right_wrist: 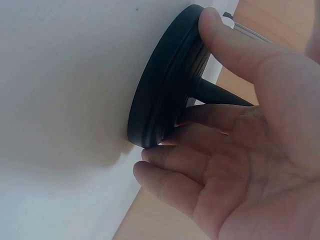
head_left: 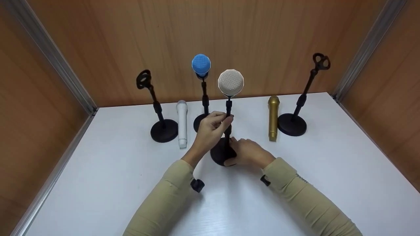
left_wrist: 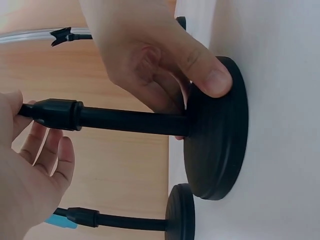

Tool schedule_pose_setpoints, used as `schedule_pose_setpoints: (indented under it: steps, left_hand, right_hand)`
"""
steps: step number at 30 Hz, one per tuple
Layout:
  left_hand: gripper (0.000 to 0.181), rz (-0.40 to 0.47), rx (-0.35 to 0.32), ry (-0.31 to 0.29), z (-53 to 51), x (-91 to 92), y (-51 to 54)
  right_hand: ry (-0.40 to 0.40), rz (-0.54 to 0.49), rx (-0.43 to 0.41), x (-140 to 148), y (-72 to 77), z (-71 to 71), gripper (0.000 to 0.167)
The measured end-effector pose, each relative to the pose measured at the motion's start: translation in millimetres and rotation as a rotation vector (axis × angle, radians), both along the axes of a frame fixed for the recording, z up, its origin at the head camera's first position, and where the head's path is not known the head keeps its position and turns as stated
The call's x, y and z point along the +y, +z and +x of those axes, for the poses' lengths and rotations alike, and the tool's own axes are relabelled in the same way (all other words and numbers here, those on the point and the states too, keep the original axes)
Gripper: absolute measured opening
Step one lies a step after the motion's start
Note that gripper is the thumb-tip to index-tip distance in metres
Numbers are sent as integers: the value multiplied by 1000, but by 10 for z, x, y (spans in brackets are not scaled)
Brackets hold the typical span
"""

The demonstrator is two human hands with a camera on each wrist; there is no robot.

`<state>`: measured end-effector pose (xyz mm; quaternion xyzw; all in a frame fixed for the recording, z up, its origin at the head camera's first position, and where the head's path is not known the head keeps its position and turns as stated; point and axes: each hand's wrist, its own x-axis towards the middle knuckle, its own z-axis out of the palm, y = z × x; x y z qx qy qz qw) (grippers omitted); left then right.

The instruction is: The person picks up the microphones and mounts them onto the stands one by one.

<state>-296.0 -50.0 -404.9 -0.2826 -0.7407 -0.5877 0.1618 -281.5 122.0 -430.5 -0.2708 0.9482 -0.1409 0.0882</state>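
Observation:
A microphone with a round white mesh head [head_left: 231, 82] tops a black microphone stand [head_left: 228, 131] in the middle of the table. My left hand [head_left: 210, 129] pinches the stand's upper pole between thumb and fingers, just above the collar [left_wrist: 57, 114]; the other fingers are loosely bent. Lower down, my right hand [head_left: 247, 151] grips the round base [left_wrist: 220, 135] from the right. Its thumb lies on the base's edge, and its fingers [right_wrist: 175, 162] reach around the far side. Whether the base rests fully on the table cannot be told.
Behind stands a blue-headed microphone [head_left: 201, 65] in its own stand. Stands with bare clips are at left [head_left: 164, 130] and right [head_left: 292, 124]. A white microphone [head_left: 182, 124] and a gold microphone [head_left: 273, 118] lie on the white table [head_left: 115, 183]. Wooden panels [head_left: 262, 39] enclose it.

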Motion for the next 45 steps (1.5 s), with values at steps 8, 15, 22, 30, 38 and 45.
schedule_pose_setpoints:
  steps: [8, 15, 22, 30, 38, 45]
  left_hand:
    - [25, 24, -20, 14, 31, 38, 194]
    - [29, 70, -2, 34, 33, 95, 250]
    - [23, 87, -29, 16, 60, 86, 301]
    - [29, 65, -26, -16, 65, 85, 305]
    - [29, 52, 10, -8, 69, 79, 335]
    - [28, 46, 14, -17, 78, 75, 344]
  right_hand:
    - [-9, 11, -28, 14, 29, -6, 90]
    - [2, 44, -34, 5, -9, -44, 91]
    - [42, -2, -31, 73, -45, -58, 85]
    - [53, -61, -103, 188, -70, -67, 82]
    - [17, -300, -106, 215, -50, -168, 60]
    - [-45, -910, -230, 258, -24, -245, 52]
